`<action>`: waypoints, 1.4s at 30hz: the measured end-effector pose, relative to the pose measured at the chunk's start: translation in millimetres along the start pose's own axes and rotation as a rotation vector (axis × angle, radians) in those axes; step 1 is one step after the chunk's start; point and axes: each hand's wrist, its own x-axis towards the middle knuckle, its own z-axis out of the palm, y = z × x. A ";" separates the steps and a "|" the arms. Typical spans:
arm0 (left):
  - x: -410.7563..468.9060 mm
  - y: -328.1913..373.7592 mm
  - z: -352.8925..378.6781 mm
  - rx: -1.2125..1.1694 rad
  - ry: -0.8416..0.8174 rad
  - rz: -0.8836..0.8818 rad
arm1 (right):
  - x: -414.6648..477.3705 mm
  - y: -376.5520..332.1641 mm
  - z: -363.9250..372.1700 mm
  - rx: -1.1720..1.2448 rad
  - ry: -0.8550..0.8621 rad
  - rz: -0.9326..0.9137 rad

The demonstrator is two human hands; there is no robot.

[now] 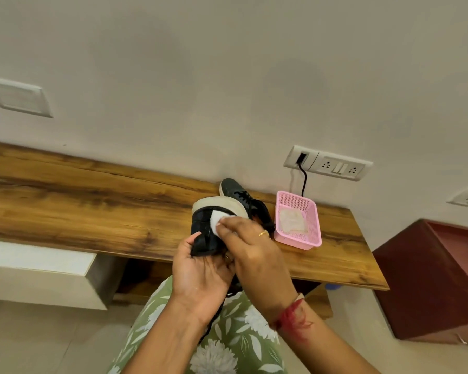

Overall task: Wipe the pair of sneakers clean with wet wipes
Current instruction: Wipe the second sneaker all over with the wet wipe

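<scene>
While the left hand (200,268) cups the black sneaker (203,228) from below, thumb & fingers curled round its lower end just in front of the desk (92,201), the right hand (249,244) presses a white wipe (217,221) onto the upper w/ near-straight fingers. Shoe prob. light, upper soft, sole stiff, so hold by the sole. 2nd sneaker (235,188) lies on the desk beside a pink basket (312,228).

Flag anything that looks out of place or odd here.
Nothing spilled or broken. A lace of the held sneaker dangles loose below the left hand, and the wipe in the basket looks crumpled and stained, apparently used. The other sneaker sits on the shelf beside it.
</scene>
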 end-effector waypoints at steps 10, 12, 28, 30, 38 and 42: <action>-7.8 -0.3 -1.7 0.025 -0.053 0.020 | -1.4 2.9 -5.6 -0.020 0.098 0.003; -9.2 0.4 -3.5 0.005 -0.079 0.016 | -8.2 -7.7 -2.6 -0.016 0.042 -0.038; -20.3 5.6 -2.2 0.047 -0.167 0.067 | -16.1 -4.4 -8.5 0.188 0.169 0.482; -22.1 7.5 -1.9 0.098 -0.161 0.094 | -20.8 -17.8 -1.6 0.178 0.170 0.488; -30.2 -3.0 -0.8 0.163 -0.166 0.103 | -0.3 -52.0 1.5 0.054 0.068 0.252; -29.6 -6.4 -2.9 0.020 -0.176 0.140 | 8.9 -67.5 2.2 -0.051 -0.128 0.173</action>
